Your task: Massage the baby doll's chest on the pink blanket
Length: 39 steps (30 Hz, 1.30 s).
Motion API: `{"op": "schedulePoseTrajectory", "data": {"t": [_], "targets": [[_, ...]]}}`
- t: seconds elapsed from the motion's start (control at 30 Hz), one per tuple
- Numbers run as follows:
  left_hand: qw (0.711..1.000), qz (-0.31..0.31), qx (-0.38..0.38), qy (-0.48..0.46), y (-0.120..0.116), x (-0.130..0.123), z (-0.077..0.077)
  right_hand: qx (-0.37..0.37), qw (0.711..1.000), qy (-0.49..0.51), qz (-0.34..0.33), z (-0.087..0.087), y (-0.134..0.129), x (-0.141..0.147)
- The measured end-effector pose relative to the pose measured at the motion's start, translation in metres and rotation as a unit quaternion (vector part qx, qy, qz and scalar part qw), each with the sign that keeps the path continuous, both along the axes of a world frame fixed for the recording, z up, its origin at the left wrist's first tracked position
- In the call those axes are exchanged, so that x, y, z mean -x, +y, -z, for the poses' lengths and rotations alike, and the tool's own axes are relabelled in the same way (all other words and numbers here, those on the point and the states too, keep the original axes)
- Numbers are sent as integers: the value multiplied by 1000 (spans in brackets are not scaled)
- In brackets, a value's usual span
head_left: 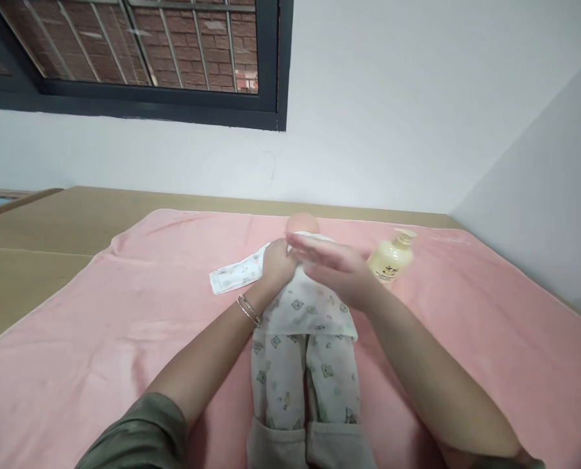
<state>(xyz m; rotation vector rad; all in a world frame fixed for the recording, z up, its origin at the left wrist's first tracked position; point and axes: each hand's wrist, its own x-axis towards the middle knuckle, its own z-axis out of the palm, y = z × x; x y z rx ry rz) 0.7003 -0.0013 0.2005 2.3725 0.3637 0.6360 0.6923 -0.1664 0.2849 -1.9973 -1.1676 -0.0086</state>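
Two hands, close together above a doll (303, 223) lying lengthwise, head away from the person.
Left hand (278, 266) curled closed, on fabric or not I can't tell, nearer the outstretched sleeve (236, 275); right hand (342, 267) open, nearer the glossy pump bottle (393, 259); soft printed cotton-like top (310, 303), plush-looking pink blanket (124, 312).

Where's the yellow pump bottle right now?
In the head view, the yellow pump bottle is on the pink blanket, just right of the right hand.
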Motion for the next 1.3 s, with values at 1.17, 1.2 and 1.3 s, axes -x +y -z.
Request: {"op": "schedulePoseTrajectory", "data": {"t": [1.17, 1.2, 1.3], "targets": [[996, -44, 63, -35, -1, 2, 2, 215, 941, -235, 118, 72, 42, -16], [997, -42, 63, -30, -1, 2, 1, 207, 944, -236, 101, 74, 44, -13], [998, -35, 42, -26, -2, 2, 0, 181, 959, -199, 89, 71, 45, -32]]}}
